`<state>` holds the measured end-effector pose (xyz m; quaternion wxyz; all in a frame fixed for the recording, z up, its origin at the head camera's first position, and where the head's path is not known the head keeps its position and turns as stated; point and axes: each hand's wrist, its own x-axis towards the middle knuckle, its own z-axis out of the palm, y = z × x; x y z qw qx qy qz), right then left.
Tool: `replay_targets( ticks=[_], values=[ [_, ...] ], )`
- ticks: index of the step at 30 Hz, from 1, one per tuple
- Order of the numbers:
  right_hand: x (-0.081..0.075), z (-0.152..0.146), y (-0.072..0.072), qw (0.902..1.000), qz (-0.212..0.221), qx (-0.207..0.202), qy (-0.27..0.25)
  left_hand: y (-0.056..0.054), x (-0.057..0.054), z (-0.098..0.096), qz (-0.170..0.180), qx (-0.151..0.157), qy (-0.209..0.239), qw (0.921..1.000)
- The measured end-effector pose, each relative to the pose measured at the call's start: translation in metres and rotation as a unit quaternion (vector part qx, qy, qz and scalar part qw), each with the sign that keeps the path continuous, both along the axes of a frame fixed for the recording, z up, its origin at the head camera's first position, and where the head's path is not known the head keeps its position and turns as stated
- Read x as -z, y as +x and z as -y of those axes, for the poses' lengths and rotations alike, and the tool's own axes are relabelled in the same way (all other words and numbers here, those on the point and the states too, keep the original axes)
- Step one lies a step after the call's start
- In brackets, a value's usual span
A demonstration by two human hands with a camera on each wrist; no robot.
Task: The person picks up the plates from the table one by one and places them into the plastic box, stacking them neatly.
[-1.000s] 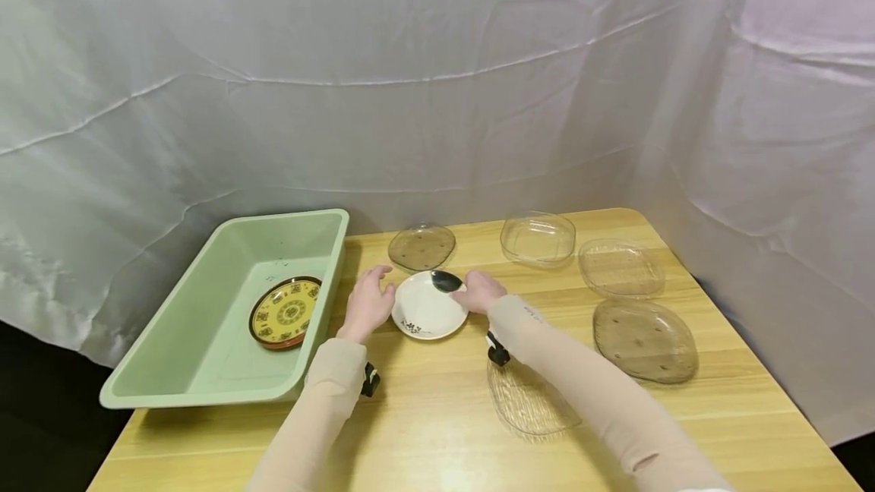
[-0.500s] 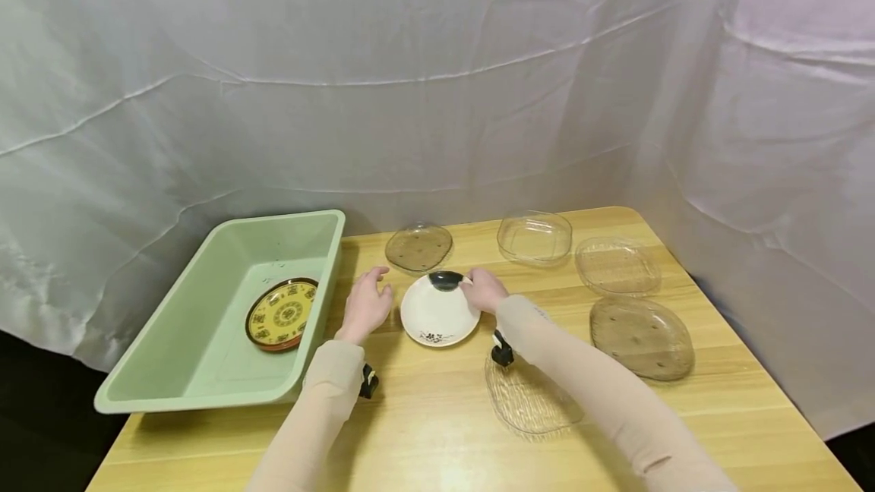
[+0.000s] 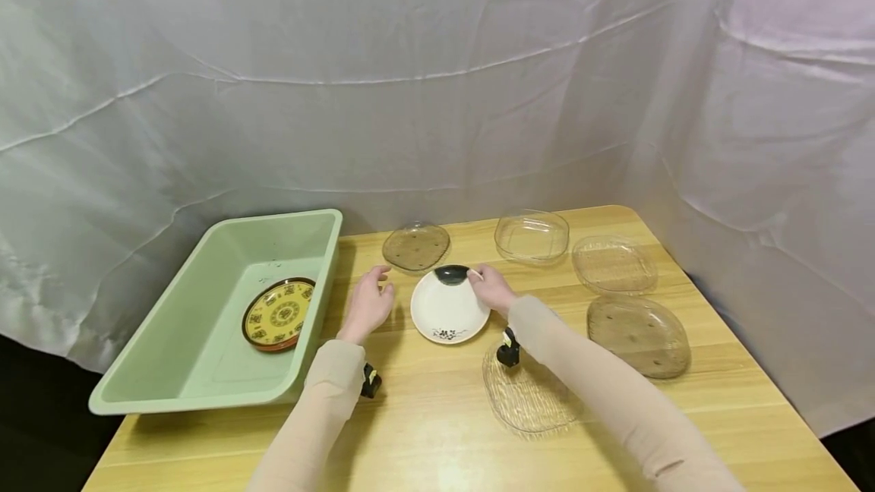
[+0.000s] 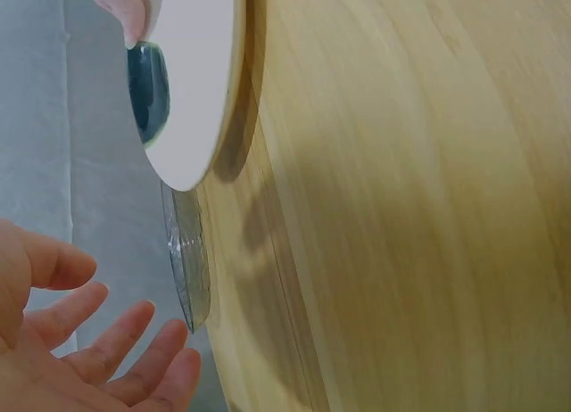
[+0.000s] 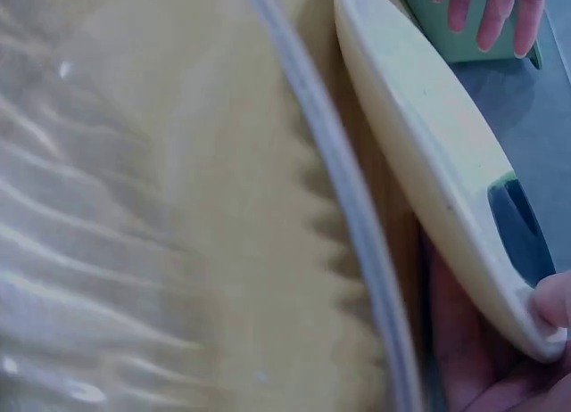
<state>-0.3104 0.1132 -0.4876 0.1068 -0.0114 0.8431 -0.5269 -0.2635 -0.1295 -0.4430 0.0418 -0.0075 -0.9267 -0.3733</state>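
Note:
A round white plate (image 3: 447, 310) with a dark patch at its far rim and a small floral print at the near rim is in the middle of the head view. My right hand (image 3: 494, 288) pinches its right rim, thumb on top and fingers underneath, as the right wrist view shows. To the plate's left, my left hand (image 3: 370, 304) is held apart from it with loosely spread fingers and nothing in them. In the left wrist view the plate (image 4: 192, 82) casts a shadow on the wooden table (image 4: 401, 207). A clear ribbed glass plate (image 3: 529, 401) lies beneath the right forearm.
A green basin (image 3: 205, 393) stands at the left with a yellow patterned plate (image 3: 282, 315) inside. Behind the white plate is a brownish glass plate (image 3: 415, 247). On the right lie a clear glass bowl (image 3: 532, 238), a clear plate (image 3: 613, 266) and a larger brownish plate (image 3: 639, 336).
The white plate has moved to the right along with my right hand, and its dark patch has turned toward the far side. My left hand has stayed nearly in place.

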Motion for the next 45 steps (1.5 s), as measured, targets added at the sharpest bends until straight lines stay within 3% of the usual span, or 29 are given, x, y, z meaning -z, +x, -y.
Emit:
replay_targets(
  ticks=[11, 29, 34, 40, 45],
  values=[
    [0.003, -0.003, 0.001, 0.9953, 0.045, 0.015, -0.084, -0.002, -0.002, -0.005, 0.01, 0.011, 0.064, 0.9978],
    [-0.001, -0.01, 0.007, 0.9899, 0.063, 0.071, -0.105, -0.005, -0.005, -0.013, 0.023, -0.004, 0.163, 0.9864],
    [-0.002, -0.013, 0.009, 0.9869, 0.064, 0.083, -0.122, -0.005, -0.006, -0.016, 0.021, -0.016, 0.209, 0.9777],
    [-0.005, -0.02, 0.014, 0.9847, 0.053, 0.095, -0.136, -0.004, -0.006, -0.021, 0.035, -0.013, 0.286, 0.9576],
    [-0.007, -0.022, 0.014, 0.9812, 0.054, 0.114, -0.146, -0.007, -0.008, -0.026, 0.045, -0.018, 0.325, 0.9445]
  ],
)
